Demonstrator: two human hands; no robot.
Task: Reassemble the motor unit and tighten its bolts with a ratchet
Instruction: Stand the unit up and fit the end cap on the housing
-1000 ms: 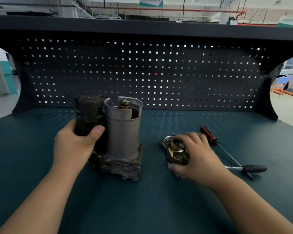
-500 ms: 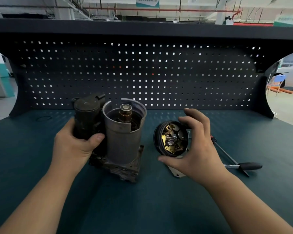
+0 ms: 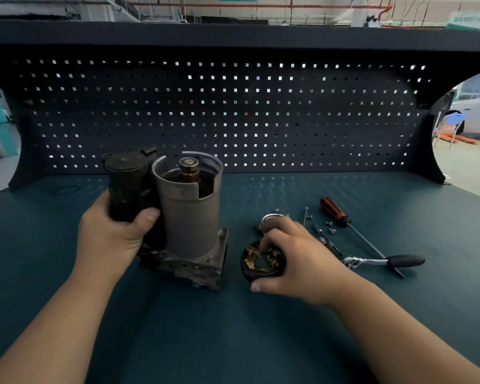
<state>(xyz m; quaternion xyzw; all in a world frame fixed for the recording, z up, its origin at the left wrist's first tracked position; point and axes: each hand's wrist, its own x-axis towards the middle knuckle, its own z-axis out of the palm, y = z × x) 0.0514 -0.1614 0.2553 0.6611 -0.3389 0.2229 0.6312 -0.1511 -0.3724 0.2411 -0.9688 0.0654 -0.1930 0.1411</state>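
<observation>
My left hand [image 3: 114,236] is wrapped around the dark cylinder [image 3: 128,184] on the side of the motor unit [image 3: 189,217], thumb across the front, holding the whole thing upright on the surface [image 3: 233,342]. The grey housing is open at the top and you can see the coppery shaft end [image 3: 189,169] poking up inside it.

My right hand [image 3: 297,259] is just to the right of the motor, curled over the black round end cap [image 3: 257,266]. Thumb's on the near edge and my fingertips are down on the brassy bits inside it. The cap sits low by the surface; can't tell if it's fully resting on it.

Behind that hand there's a shiny metal ring [image 3: 270,216], partly hidden. Further right are a few small screws [image 3: 330,227], a long thin bolt [image 3: 305,216], the red-and-black screwdriver [image 3: 334,212], and the ratchet [image 3: 372,262] lying flat with its black grip pointing right. The screwdriver's shaft crosses the ratchet near the grip. Pegboard [image 3: 233,115] at the back.
</observation>
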